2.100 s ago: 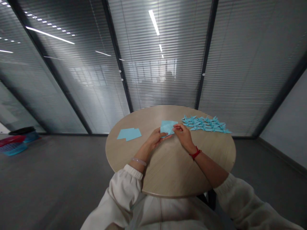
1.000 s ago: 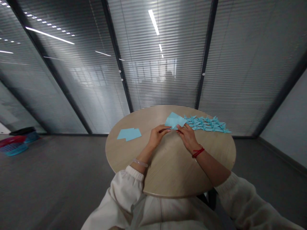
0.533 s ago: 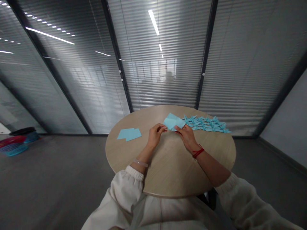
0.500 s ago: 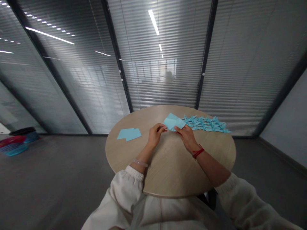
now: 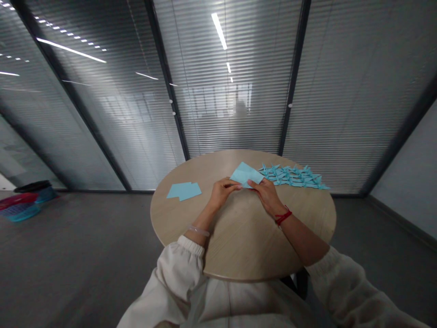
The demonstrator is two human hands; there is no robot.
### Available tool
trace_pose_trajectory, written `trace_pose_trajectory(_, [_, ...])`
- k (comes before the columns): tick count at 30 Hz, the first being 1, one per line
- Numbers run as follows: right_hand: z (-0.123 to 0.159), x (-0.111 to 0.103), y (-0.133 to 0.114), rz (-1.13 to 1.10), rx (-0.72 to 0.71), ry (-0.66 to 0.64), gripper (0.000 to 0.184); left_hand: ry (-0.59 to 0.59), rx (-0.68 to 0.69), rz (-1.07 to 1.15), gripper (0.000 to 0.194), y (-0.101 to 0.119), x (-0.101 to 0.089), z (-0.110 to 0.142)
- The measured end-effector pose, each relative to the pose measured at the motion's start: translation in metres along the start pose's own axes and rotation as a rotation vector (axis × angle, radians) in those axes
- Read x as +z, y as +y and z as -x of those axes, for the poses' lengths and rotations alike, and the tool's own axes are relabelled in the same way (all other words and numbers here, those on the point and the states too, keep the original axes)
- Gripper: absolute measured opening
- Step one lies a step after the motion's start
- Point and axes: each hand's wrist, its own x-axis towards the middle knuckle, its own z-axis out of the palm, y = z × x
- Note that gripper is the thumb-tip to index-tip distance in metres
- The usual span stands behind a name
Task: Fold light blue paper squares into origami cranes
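Observation:
A light blue sheet of paper [image 5: 245, 173] is held up above the table between my two hands, with faint crease lines across it. My left hand [image 5: 222, 191] pinches its lower left edge, fingers closed. On the lower right edge, my right hand [image 5: 268, 195] grips the sheet, thumb lying on top and the other fingers underneath. Just beyond my right hand lie rows of folded blue paper cranes [image 5: 293, 176]. To the left of my left hand, flat blue paper sheets [image 5: 184, 190] overlap one another on the wood.
The round wooden table [image 5: 252, 255] stands in front of me, close to a glass partition with blinds [image 5: 235, 123]. Red and blue baskets [image 5: 20, 207] sit on the floor at the far left. A white wall [image 5: 409, 191] rises at the right.
My left hand has moved slightly right, its fingers now on the sheet's lower edge. The sheet has tilted a little; the right hand keeps its grip.

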Motion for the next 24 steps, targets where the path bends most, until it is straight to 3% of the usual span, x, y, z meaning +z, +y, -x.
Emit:
trace_pose_trajectory(10, [-0.0005,-0.0015,-0.0002,0.086,-0.027,0.046,0.041,0.066,-0.189,0.038,0.032,-0.0026,0.0056,-0.0001])
trace_pose_trajectory(15, [-0.0008,-0.0024,0.0022,0.132,-0.066,0.027,0.044,0.1,-0.14,0.182,0.049,-0.0066,0.0081,-0.0013])
trace_pose_trajectory(21, [0.0022,-0.0027,-0.0033,0.286,-0.074,-0.004,0.053,0.142,-0.087,0.112,0.082,-0.0051,0.0069,-0.0021])
trace_pose_trajectory(24, [0.0037,-0.0021,-0.0058,0.34,-0.052,-0.02,0.054,0.145,-0.112,0.187,0.099,-0.0025,0.0084,-0.0002])
